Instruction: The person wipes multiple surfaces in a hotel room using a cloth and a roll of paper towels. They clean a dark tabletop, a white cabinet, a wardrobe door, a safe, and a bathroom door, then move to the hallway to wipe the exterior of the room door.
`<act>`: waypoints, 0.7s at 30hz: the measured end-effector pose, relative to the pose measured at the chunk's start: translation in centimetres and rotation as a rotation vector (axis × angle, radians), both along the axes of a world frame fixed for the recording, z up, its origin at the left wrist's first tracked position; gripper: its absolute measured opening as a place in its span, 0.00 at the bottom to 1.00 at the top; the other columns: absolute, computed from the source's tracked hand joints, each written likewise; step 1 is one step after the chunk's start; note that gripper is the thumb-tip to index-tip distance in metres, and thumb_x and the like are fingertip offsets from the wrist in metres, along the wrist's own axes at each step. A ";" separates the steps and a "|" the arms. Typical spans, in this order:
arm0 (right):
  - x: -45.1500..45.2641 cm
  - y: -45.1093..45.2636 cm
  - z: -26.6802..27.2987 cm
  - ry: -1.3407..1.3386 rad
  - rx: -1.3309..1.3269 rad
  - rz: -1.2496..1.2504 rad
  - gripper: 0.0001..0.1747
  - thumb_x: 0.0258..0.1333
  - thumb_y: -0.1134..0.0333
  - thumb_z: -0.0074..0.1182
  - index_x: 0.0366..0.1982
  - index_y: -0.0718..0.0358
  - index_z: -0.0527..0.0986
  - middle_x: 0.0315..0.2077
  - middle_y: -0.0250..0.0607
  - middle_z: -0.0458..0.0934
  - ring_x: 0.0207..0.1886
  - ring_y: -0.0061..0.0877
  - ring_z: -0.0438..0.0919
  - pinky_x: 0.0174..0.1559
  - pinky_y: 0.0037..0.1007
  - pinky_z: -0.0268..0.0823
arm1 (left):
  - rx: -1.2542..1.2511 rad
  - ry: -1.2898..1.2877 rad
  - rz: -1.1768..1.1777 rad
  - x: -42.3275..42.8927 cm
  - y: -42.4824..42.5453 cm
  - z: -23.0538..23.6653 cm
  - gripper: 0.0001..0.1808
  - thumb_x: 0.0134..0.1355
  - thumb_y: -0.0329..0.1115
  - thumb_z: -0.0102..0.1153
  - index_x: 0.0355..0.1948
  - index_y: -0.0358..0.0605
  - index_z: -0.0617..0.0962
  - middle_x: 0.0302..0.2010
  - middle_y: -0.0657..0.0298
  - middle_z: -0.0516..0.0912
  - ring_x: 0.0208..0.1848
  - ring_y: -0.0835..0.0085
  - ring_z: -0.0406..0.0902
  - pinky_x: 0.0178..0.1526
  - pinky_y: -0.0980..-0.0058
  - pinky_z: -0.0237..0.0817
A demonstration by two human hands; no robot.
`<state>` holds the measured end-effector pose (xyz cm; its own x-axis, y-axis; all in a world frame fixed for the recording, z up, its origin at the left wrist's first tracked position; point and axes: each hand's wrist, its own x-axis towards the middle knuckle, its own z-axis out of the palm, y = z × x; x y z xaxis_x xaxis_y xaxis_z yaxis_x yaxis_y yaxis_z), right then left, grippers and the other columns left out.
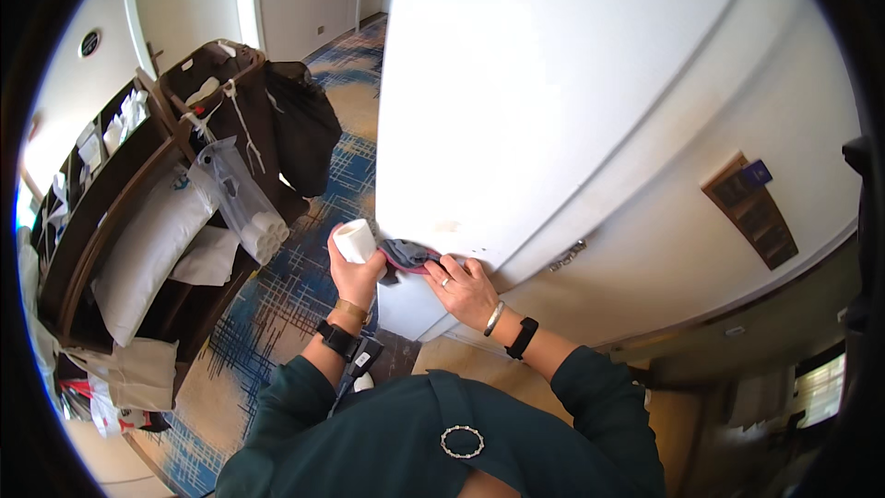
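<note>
My left hand (pixel 354 277) is wrapped around a white cylindrical object (pixel 355 241), like a cup or a roll, held upright beside the door's edge. A grey cloth with a pinkish-red border (pixel 411 256) lies bunched against the white door (pixel 511 104). The fingers of my right hand (pixel 462 290) grip the right end of this cloth. Left thumb and cloth nearly meet at the door edge. Whatever the cloth covers there is hidden. Small dark marks and a beige smudge (pixel 446 226) show on the door just above the cloth.
On the left, a brown housekeeping cart (pixel 76 277) carries a white pillow (pixel 155 249), a clear bag of white rolls (pixel 242 200) and a black bag (pixel 302 124). Patterned carpet (pixel 276 304) runs below. A metal latch (pixel 568 256) and a wooden panel (pixel 750 211) are at right.
</note>
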<state>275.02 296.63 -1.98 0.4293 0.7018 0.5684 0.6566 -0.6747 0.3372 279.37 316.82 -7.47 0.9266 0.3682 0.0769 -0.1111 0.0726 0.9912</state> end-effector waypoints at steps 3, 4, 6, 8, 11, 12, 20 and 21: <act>1.5 1.4 2.0 -0.036 -0.003 -0.005 0.13 0.47 0.69 0.59 0.39 0.59 0.82 0.40 0.28 0.78 0.51 0.26 0.72 0.45 0.34 0.55 | -0.518 0.090 -0.117 1.0 1.9 1.4 0.29 0.51 0.24 0.66 0.55 0.41 0.71 0.44 0.60 0.80 0.42 0.68 0.80 0.44 0.69 0.76; 1.9 2.0 3.8 -0.064 -0.027 -0.027 0.15 0.47 0.69 0.60 0.40 0.57 0.82 0.40 0.28 0.78 0.50 0.26 0.72 0.46 0.34 0.55 | -0.611 0.093 -0.170 1.5 2.7 2.9 0.23 0.56 0.26 0.65 0.52 0.40 0.74 0.43 0.61 0.81 0.42 0.69 0.81 0.42 0.70 0.76; 2.9 3.0 8.4 -0.204 0.016 -0.043 0.17 0.47 0.69 0.60 0.43 0.53 0.82 0.39 0.27 0.77 0.49 0.27 0.73 0.47 0.36 0.55 | -0.731 -0.105 -0.300 2.3 3.6 6.7 0.14 0.63 0.34 0.60 0.48 0.42 0.76 0.39 0.64 0.82 0.40 0.71 0.82 0.42 0.72 0.74; 4.0 4.1 13.3 -0.377 0.050 -0.071 0.20 0.48 0.70 0.60 0.46 0.49 0.82 0.38 0.27 0.77 0.47 0.28 0.73 0.48 0.37 0.56 | -0.917 -0.192 -0.330 3.8 4.3 11.0 0.13 0.63 0.39 0.62 0.45 0.45 0.77 0.38 0.64 0.83 0.40 0.72 0.82 0.43 0.74 0.74; 4.6 5.4 17.1 -0.440 0.108 -0.187 0.20 0.51 0.71 0.61 0.48 0.49 0.83 0.36 0.27 0.76 0.43 0.29 0.72 0.47 0.36 0.57 | -0.820 -0.338 -0.178 5.4 4.3 15.1 0.20 0.62 0.48 0.64 0.46 0.46 0.77 0.38 0.66 0.84 0.40 0.71 0.82 0.44 0.71 0.73; 4.5 5.8 16.9 -0.483 0.102 -0.156 0.20 0.51 0.71 0.61 0.48 0.49 0.83 0.36 0.27 0.75 0.43 0.29 0.71 0.47 0.35 0.57 | -0.916 -0.259 -0.141 5.4 3.9 15.1 0.19 0.62 0.49 0.63 0.46 0.47 0.77 0.39 0.66 0.84 0.40 0.71 0.82 0.44 0.71 0.72; 3.5 4.6 5.7 -0.181 -0.006 -0.073 0.10 0.49 0.69 0.59 0.37 0.56 0.83 0.38 0.27 0.76 0.49 0.27 0.71 0.49 0.35 0.57 | -1.139 0.255 -0.170 0.2 3.3 3.8 0.23 0.64 0.53 0.58 0.53 0.51 0.76 0.42 0.66 0.84 0.42 0.69 0.83 0.43 0.67 0.74; 3.6 4.5 5.4 -0.171 0.054 -0.072 0.11 0.49 0.69 0.58 0.37 0.56 0.83 0.38 0.28 0.76 0.49 0.27 0.71 0.49 0.35 0.57 | -1.164 0.339 -0.161 -0.5 3.0 3.7 0.24 0.64 0.55 0.58 0.54 0.53 0.75 0.43 0.66 0.83 0.42 0.69 0.83 0.44 0.66 0.74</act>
<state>278.66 301.12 3.45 0.3713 0.6392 0.6734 0.5424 -0.7380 0.4015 278.90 319.81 -3.72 0.8769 -0.0650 -0.4763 0.2326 0.9245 0.3021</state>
